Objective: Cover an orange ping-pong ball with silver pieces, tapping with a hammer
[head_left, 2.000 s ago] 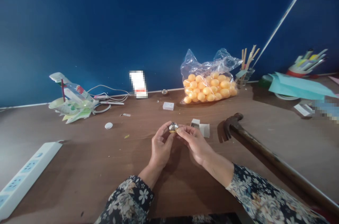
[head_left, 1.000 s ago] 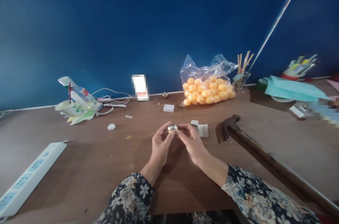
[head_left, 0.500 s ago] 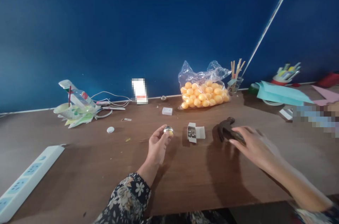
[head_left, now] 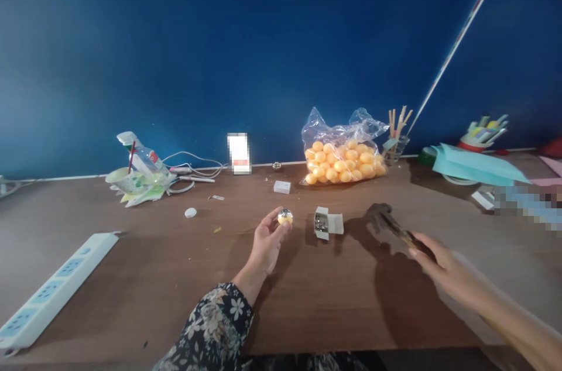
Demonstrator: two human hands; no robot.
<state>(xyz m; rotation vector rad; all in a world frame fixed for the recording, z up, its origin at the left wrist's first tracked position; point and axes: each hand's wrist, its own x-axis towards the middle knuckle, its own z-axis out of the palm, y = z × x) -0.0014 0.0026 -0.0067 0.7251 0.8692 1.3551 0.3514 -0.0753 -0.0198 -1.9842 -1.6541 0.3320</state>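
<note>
My left hand pinches a small round thing, shiny silver on top and yellow beneath, above the wooden table. My right hand is closed around the handle end of a claw hammer, whose dark head points away to the left and is slightly blurred. Between the two hands stands a small open white box with shiny metal pieces inside, its flap folded out to the right.
Behind lie a small white box, a metal piece and a clear bag of orange-yellow balls. A white power strip and a round white lid are at left. Turquoise paper lies at right.
My right hand has shifted back toward the handle's end, and more of the handle shows. My left hand has tilted the round thing, showing its yellow underside. The view has shifted slightly.
</note>
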